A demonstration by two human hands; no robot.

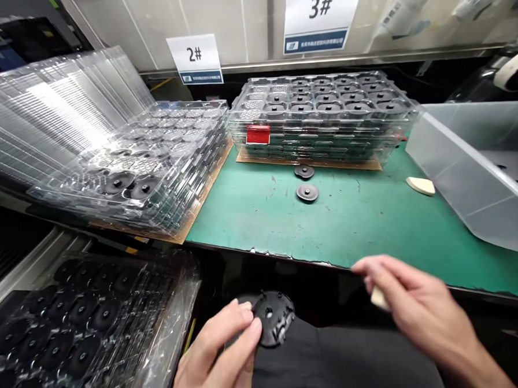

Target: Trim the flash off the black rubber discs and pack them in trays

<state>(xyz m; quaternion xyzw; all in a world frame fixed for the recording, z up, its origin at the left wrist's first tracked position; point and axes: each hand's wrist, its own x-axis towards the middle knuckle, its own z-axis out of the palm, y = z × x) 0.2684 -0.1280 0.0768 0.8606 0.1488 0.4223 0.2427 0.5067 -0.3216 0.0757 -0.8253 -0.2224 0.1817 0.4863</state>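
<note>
My left hand [217, 355] pinches a black moulded disc [275, 317] by its edge, low in the view above my dark lap. My right hand [416, 304] is to the right of it, with a small cream wedge-shaped pad [380, 299] held between the fingers and thumb. The hands are apart, and the pad does not touch the disc. A matching cream pad [421, 185] lies on the green work mat [260, 217]. Two more black discs [307, 192] rest on the mat in front of the right tray stack [324, 118].
A stack of clear trays holding discs [153, 170] stands on cardboard at the left, with loose clear trays [50, 112] behind it. A tray of black discs [75, 337] sits at lower left. A translucent plastic bin [475, 171] stands at right. The mat's front edge is frayed.
</note>
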